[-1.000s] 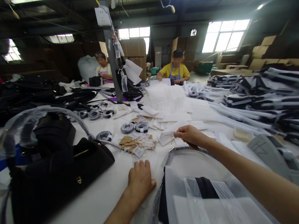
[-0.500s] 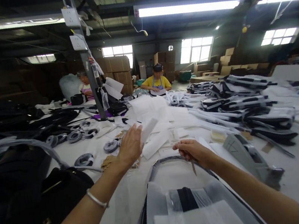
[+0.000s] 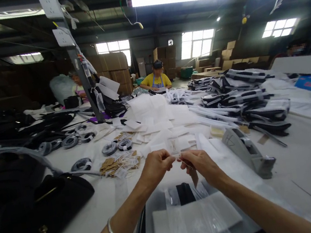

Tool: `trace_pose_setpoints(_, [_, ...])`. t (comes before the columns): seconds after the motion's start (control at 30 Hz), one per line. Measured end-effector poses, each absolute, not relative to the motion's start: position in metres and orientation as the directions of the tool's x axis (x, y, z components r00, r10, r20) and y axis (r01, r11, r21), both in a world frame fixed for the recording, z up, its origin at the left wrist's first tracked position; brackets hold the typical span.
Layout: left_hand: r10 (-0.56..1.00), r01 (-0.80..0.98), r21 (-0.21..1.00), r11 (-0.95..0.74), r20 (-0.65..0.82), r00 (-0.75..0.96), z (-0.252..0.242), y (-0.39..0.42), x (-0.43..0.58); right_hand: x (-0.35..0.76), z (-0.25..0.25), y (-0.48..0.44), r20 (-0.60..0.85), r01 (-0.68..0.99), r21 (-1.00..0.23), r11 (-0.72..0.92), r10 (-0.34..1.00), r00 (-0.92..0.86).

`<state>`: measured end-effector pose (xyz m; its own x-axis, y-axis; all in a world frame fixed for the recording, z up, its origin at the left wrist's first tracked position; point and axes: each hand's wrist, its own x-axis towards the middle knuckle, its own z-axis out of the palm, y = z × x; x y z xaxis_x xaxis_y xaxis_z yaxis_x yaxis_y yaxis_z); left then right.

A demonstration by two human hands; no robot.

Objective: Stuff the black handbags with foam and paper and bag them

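My right hand (image 3: pixel 203 165) is closed on a brown hang tag (image 3: pixel 195 178), which dangles below the fingers by a thin pale string. Just to its left, my left hand (image 3: pixel 157 167) pinches with thumb and forefinger at the string's other end, as far as I can make out. The fingertips of both hands nearly meet. Beneath them lies a bag (image 3: pixel 156 215) wrapped in clear and whitish plastic, with a white foam sheet (image 3: pixel 195 218) across its front and a dark band (image 3: pixel 186 193) showing above the sheet.
Left of my hands lie a heap of brown tags (image 3: pixel 117 165), coiled straps (image 3: pixel 109 149) and a black handbag (image 3: pixel 60 206). A grey tape dispenser (image 3: pixel 248 151) stands to the right. White sheets (image 3: pixel 155 112) and wrapped black straps (image 3: pixel 266 110) are piled beyond. A person in yellow (image 3: pixel 157 79) sits opposite.
My left hand has come back from a white strip, closing its fingers beside my right hand. The bag's wrapped handle no longer arches up beneath my right hand. The view has shifted slightly.
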<state>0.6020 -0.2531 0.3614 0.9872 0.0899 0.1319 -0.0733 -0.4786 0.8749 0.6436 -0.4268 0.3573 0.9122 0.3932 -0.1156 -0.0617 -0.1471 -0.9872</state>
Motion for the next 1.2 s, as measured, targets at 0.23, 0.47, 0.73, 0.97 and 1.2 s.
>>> trace_pose_setpoints(0.23, [0.071, -0.062, 0.848, -0.526, 0.116, 0.991, 0.362, -0.246, 0.579, 0.629, 0.351, -0.426, -0.084, -0.046, -0.995, -0.089, 0.491, 0.867])
trace_pose_setpoints(0.47, [0.077, -0.047, 0.841, -0.539, 0.105, 0.991, 0.366, -0.239, 0.566, 0.621, 0.357, -0.419, 0.015, 0.081, -0.967, -0.243, 0.262, 0.965])
trace_pose_setpoints(0.73, [0.085, -0.024, 0.955, -0.297, 0.051, 0.995, 0.360, -0.222, 0.560, 0.637, 0.335, -0.448, -0.093, 0.079, -0.847, -0.525, 0.293, 0.952])
trace_pose_setpoints(0.97, [0.053, -0.049, 0.949, -0.311, 0.069, 0.996, 0.373, -0.230, 0.562, 0.628, 0.367, -0.420, 0.243, 0.329, -0.937, -0.122, 0.450, 0.859])
trace_pose_setpoints(1.2, [0.080, -0.137, 0.917, -0.375, 0.179, 0.981, 0.377, -0.210, 0.565, 0.618, 0.367, -0.371, -0.052, -0.044, -0.999, -0.031, 0.766, 0.641])
